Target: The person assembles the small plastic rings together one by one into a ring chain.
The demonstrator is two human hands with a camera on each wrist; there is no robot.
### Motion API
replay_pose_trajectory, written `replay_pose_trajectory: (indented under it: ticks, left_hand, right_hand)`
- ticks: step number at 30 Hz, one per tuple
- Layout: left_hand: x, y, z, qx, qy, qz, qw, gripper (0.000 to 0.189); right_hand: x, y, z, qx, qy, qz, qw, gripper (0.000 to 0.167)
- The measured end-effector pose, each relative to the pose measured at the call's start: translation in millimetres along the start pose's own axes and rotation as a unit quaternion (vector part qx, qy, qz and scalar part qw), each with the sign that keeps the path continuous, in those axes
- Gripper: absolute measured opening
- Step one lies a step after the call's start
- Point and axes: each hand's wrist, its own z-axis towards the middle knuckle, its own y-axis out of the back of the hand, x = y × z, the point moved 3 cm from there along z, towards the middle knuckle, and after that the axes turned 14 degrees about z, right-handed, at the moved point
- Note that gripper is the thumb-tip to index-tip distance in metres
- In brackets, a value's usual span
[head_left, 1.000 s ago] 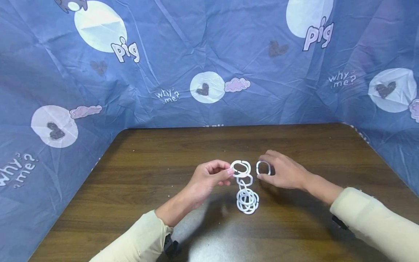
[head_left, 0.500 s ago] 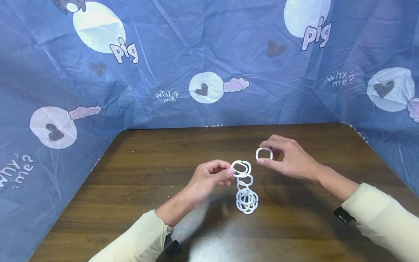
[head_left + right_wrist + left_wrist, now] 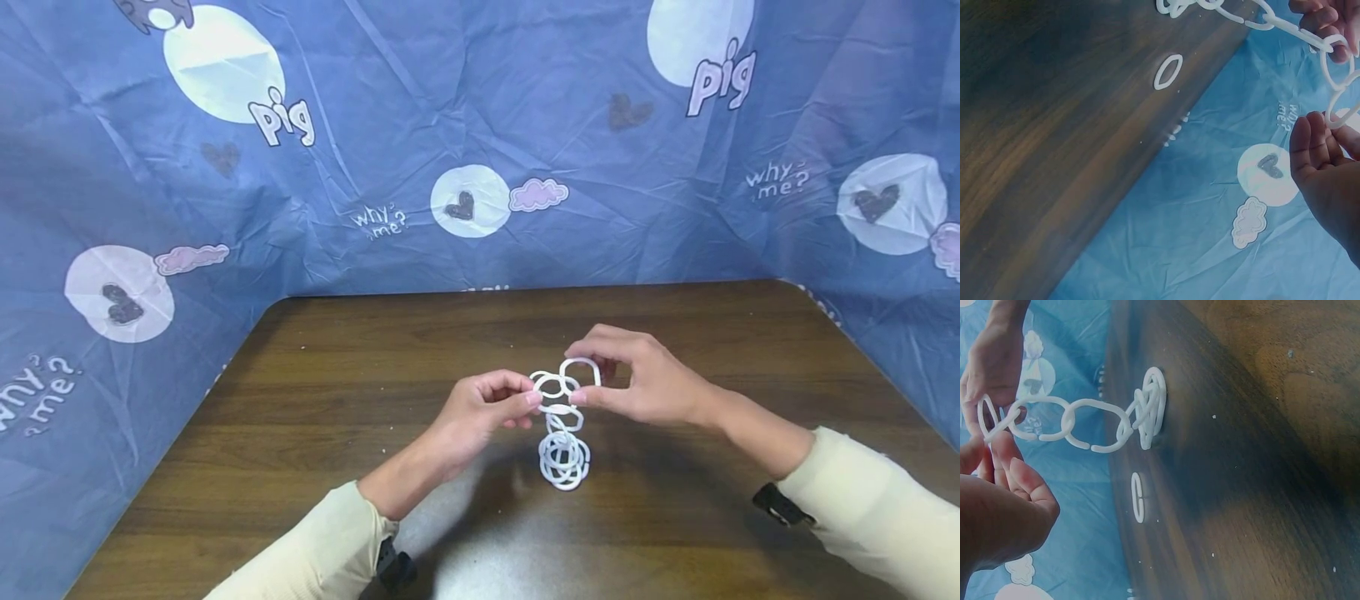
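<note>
A chain of white C-shaped plastic links (image 3: 562, 439) hangs from my left hand (image 3: 483, 408), whose thumb and fingers pinch a top link. Its lower links lie heaped on the table. My right hand (image 3: 637, 375) pinches one more white link (image 3: 581, 360) by its edge. In the head view that link overlaps the chain's top links; in the right wrist view the right hand's link (image 3: 1335, 125) meets the chain's end. The left wrist view shows the raised links strung one through another (image 3: 1070, 420), with both hands at the chain's upper end.
A loose white link (image 3: 1138, 497) lies on the brown wooden table (image 3: 360, 350), near the heap; the right wrist view shows this loose link (image 3: 1168, 72) too. Behind the table hangs a blue printed cloth (image 3: 375, 125). Small light specks dot the tabletop.
My right hand first rose away with its link, then came left and down until the link overlapped the chain's top links. My left hand has stayed nearly still, pinching the chain.
</note>
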Motion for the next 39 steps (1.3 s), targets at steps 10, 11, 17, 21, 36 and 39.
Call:
replay_pose_trajectory:
  ticks: [10, 11, 17, 21, 36, 39]
  left_hand:
    - [-0.8, -1.7, -2.0, 0.007, -0.006, 0.018, 0.9998, 0.019]
    - [-0.7, -1.8, -1.9, 0.008, -0.006, 0.018, 0.9998, 0.019]
    - [2.0, -0.2, -0.3, -0.004, 0.002, 0.013, 0.9999, 0.020]
    - [4.5, 1.4, -0.5, -0.018, 0.017, 0.010, 0.9997, 0.020]
    - [12.3, 1.6, 2.8, -0.046, 0.047, 0.035, 0.9972, 0.025]
    - [12.0, -0.4, 3.2, -0.032, 0.037, 0.031, 0.9983, 0.026]
  right_hand:
    - [3.9, -5.4, -1.6, 0.038, -0.031, -0.035, 0.9982, 0.037]
    - [4.5, -6.5, -2.0, 0.046, -0.036, -0.038, 0.9976, 0.038]
    - [6.4, -9.8, -3.8, 0.083, -0.062, -0.025, 0.9943, 0.033]
    - [3.7, -7.2, -5.6, 0.096, -0.097, 0.036, 0.9899, 0.024]
    - [-2.6, -7.1, -9.1, 0.110, -0.336, 0.416, 0.8378, 0.047]
    - [-1.6, -9.8, -8.0, 0.098, -0.342, 0.432, 0.8285, 0.047]
